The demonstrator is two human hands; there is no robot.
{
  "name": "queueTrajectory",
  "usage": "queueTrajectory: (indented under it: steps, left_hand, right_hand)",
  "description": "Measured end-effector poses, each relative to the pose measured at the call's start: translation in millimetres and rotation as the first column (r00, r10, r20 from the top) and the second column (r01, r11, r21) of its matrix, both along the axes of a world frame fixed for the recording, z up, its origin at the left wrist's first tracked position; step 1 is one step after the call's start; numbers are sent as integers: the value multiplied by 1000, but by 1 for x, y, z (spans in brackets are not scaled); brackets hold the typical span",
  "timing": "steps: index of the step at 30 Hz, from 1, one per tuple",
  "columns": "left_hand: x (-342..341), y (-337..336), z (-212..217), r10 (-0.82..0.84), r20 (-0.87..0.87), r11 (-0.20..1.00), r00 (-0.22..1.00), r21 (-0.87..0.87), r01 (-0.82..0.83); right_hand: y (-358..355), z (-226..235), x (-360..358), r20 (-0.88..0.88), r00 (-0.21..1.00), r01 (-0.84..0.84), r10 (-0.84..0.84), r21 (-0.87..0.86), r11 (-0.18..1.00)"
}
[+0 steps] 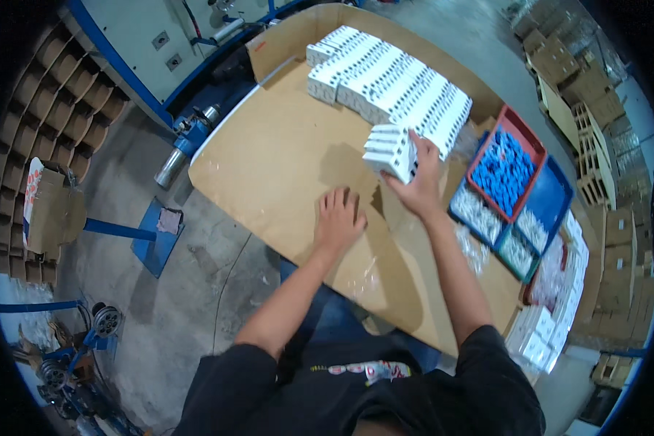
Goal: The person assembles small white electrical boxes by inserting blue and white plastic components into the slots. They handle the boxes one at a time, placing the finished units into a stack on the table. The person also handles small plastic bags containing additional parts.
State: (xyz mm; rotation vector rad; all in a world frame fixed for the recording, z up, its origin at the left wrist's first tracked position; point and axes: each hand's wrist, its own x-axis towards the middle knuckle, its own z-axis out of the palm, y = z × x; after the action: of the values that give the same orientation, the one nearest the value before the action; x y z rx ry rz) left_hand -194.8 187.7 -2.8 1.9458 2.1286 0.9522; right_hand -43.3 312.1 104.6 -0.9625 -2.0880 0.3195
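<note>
My right hand [422, 184] grips a stack of small white boxes [389, 149] with dark marks, its thumb and fingers closed around the right side. The stack is just in front of long rows of similar white boxes [396, 76] at the far side of the table. I cannot tell whether it is lifted or touches the table. Flat on the brown cardboard tabletop [269, 152], my left hand [337, 220] lies with its fingers stretched out and nothing in it.
To the right, a red tray [536, 136] of blue parts [503, 171] sits on a blue divided tray [557, 190] with pale small parts. More white boxes [534, 338] line the right edge. A cardboard wall [479, 86] borders the far side. Blue machinery [189, 138] stands left.
</note>
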Motion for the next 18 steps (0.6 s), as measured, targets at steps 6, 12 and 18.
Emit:
queueTrajectory:
  steps: [6, 12, 18]
  left_hand:
    - [-9, -7, -21, -36, 304, 982, 952, 185, -22]
    - [62, -58, -17, -300, 717, 954, 629, 208, 217]
    - [101, -100, -20, -359, 518, 929, 776, 282, 241]
  right_hand:
    - [-156, -56, 52, 57, 982, 183, -182, -14, 983]
    - [-197, -90, 81, 189, 967, 148, -169, 120, 982]
    - [-221, -97, 106, 149, 977, 125, -151, 169, 978]
